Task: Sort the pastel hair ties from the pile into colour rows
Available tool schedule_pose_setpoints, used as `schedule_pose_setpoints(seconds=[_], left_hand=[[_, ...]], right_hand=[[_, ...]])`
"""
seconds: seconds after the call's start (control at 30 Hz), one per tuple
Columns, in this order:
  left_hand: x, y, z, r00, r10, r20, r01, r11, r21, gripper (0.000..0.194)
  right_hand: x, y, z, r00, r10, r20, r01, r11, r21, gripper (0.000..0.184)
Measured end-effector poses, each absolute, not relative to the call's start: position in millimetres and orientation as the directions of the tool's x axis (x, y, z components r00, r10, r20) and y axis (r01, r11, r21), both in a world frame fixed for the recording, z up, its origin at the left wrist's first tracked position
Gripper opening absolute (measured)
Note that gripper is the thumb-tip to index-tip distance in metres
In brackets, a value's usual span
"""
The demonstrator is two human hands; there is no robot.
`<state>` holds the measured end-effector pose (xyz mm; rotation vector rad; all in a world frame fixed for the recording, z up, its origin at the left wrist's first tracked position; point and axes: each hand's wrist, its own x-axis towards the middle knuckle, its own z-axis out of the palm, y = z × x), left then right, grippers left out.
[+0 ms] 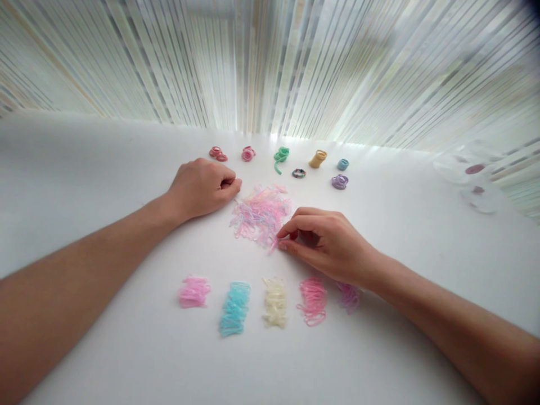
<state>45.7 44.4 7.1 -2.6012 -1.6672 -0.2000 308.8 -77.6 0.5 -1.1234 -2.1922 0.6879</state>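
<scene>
A loose pile of mixed pastel rubber bands (261, 214) lies on the white table between my hands. At the pile's near right edge, my right hand (327, 242) pinches a pink rubber band (273, 245) between thumb and fingertips. My left hand (205, 188) rests as a fist to the left of the pile, with nothing showing in it. Nearer to me, sorted bands form a row: a light pink bundle (194, 291), a blue bundle (235, 308), a cream bundle (275, 304), a darker pink bundle (313, 301), and a purple bundle (349, 296) partly covered by my right hand.
Along the back sit coiled bits in red (217, 153), pink (248, 153), green (281, 157), tan (318, 158), blue (343, 164) and purple (340, 181). A small dark beaded ring (299, 174) lies among them. Clear plastic pieces (476, 194) are at right, a string curtain (261, 62) behind.
</scene>
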Motion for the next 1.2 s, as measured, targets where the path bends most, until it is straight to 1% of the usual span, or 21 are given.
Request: schedule_pose_setpoints(seconds=[0.3, 0.57, 0.9, 1.03, 1.2], left_hand=[[47, 44, 7, 0.423, 0.897, 0.128, 0.902, -0.43, 0.027, 0.041], [43, 47, 4, 0.43, 0.889, 0.159, 0.891, -0.446, 0.082, 0.04], [39, 50, 3, 0.437, 0.879, 0.194, 0.874, -0.465, 0.141, 0.037], [40, 49, 4, 0.433, 0.881, 0.191, 0.88, -0.459, 0.123, 0.038], [40, 49, 4, 0.425, 0.886, 0.184, 0.887, -0.449, 0.109, 0.038]], right_hand=[[313, -78, 4, -0.545, 0.81, 0.215, 0.517, 0.527, -0.675, 0.008], [330, -77, 23, -0.602, 0.791, 0.109, 0.52, 0.492, -0.699, 0.013], [341, -73, 39, -0.611, 0.791, -0.031, 0.582, 0.422, -0.695, 0.014], [342, -73, 42, -0.619, 0.781, -0.082, 0.604, 0.407, -0.685, 0.016], [344, -73, 43, -0.623, 0.776, -0.098, 0.611, 0.405, -0.68, 0.017]])
